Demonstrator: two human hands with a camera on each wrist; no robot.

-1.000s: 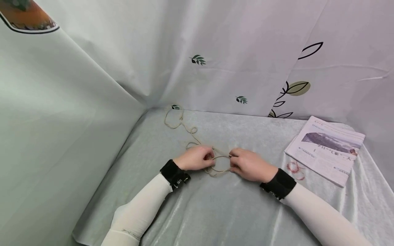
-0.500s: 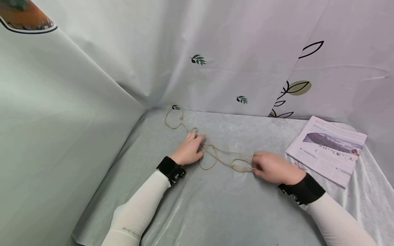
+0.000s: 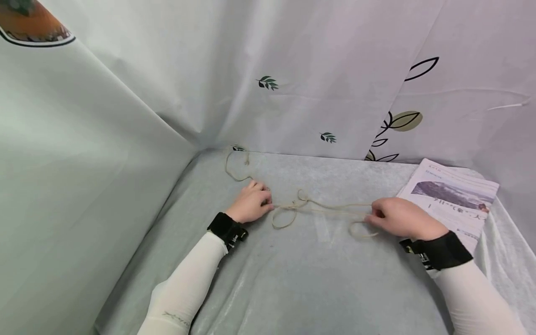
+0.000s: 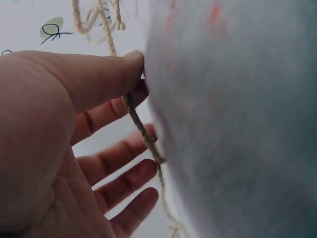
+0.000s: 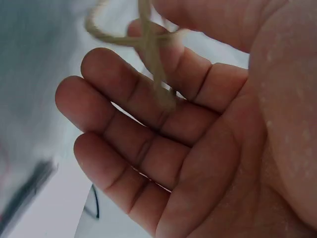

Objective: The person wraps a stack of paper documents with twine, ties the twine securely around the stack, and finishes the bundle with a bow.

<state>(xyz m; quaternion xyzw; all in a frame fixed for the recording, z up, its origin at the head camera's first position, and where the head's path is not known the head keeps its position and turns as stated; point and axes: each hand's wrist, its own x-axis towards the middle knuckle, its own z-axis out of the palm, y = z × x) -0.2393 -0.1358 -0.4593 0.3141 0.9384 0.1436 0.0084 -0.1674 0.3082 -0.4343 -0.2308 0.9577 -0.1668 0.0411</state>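
Observation:
A length of beige twine (image 3: 331,207) runs across the grey cloth between my two hands. My left hand (image 3: 250,203) pinches it between thumb and index finger; the left wrist view shows the twisted strand (image 4: 141,128) passing there, the other fingers spread loosely. Over on the right, my right hand (image 3: 404,217) grips the twine with thumb and index finger. Its other fingers are half curled, and a frayed twine end (image 5: 166,99) hangs in front of them in the right wrist view. Loose loops lie midway, and a small loop dangles under the right fingertips.
More twine (image 3: 228,170) trails behind the left hand toward the back wall. A folded newspaper (image 3: 460,186) lies at the right, partly covered by the right hand. White printed sheeting (image 3: 318,70) rises at the back and left.
My right hand has moved right toward the newspaper, drawing the twine out from a bunched tangle. The left hand has shifted left and slightly away, its fingers opening and then pinching the twine.

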